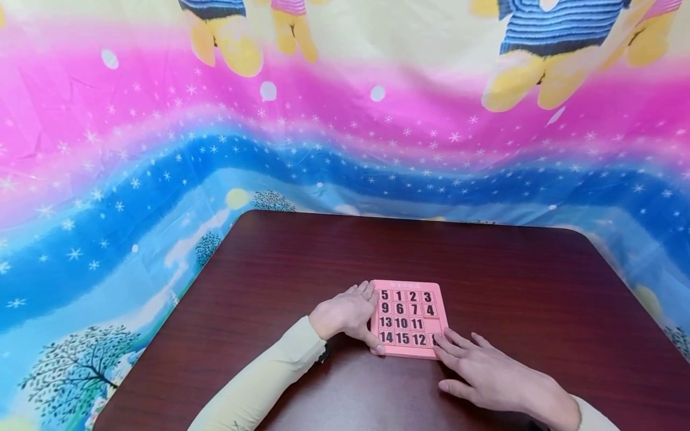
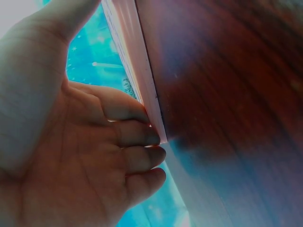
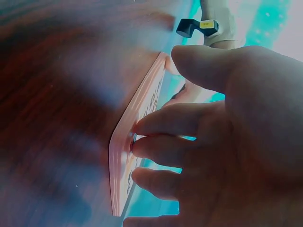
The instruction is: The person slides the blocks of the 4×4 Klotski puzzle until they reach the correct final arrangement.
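Observation:
A pink sliding number puzzle [image 1: 408, 352] lies flat on the table, its numbered tiles facing up. A gap shows at the right end of its third row, below the tile 4 [image 1: 430, 310]. My left hand [image 1: 347, 311] rests against the puzzle's left side, fingers along the edge and thumb at the near left corner. Over the near right corner, my right hand [image 1: 485, 365] touches a partly covered tile with its fingertips, the thumb held apart. Its extended fingers reach the puzzle [image 3: 124, 142] in the right wrist view.
The dark brown wooden table [image 1: 302, 257] has rounded far corners. A colourful patterned cloth [image 1: 334, 131] hangs behind and beside it. A small black device [image 3: 196, 27] with a yellow label sits on the left wrist.

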A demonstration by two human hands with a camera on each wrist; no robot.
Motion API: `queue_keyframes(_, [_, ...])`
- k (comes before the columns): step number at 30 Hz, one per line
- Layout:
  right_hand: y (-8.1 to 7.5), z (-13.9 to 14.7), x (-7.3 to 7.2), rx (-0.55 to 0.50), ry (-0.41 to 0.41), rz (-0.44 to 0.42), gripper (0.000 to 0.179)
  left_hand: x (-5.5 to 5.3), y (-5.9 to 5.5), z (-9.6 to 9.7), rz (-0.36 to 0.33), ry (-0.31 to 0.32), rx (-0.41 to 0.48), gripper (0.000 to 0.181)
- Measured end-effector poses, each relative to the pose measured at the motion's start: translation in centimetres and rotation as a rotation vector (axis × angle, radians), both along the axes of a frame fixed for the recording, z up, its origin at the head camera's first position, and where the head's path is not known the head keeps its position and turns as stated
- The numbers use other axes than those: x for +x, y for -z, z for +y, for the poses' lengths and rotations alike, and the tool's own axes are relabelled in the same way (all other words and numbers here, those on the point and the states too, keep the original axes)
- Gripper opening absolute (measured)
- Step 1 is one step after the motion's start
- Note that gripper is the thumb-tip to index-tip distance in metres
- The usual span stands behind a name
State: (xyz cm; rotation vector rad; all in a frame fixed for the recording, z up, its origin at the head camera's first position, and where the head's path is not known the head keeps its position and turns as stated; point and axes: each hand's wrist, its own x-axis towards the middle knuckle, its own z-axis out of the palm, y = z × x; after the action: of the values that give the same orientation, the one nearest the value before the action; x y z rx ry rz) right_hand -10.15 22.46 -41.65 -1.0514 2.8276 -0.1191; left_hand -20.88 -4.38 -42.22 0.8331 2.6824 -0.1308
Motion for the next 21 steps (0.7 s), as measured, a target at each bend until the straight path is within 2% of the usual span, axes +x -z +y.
queue_keyframes(7, [0.1, 0.0, -0.5, 0.006, 0.019, -0.036, 0.066, 0.0, 0.0, -0.1, 0.002, 0.001, 0.000, 0.129])
queue_keyframes(17, [-0.1, -0.2, -2.6, -0.003, 0.073, -0.094, 0.064, -0.1, 0.0, -0.1, -0.013, -0.008, 0.027, 0.128])
queue_keyframes(21, [-0.4, -0.4, -3.0, 0.004, 0.096, -0.090, 0.064, 0.0, 0.0, 0.0, -0.010, -0.003, 0.028, 0.128])
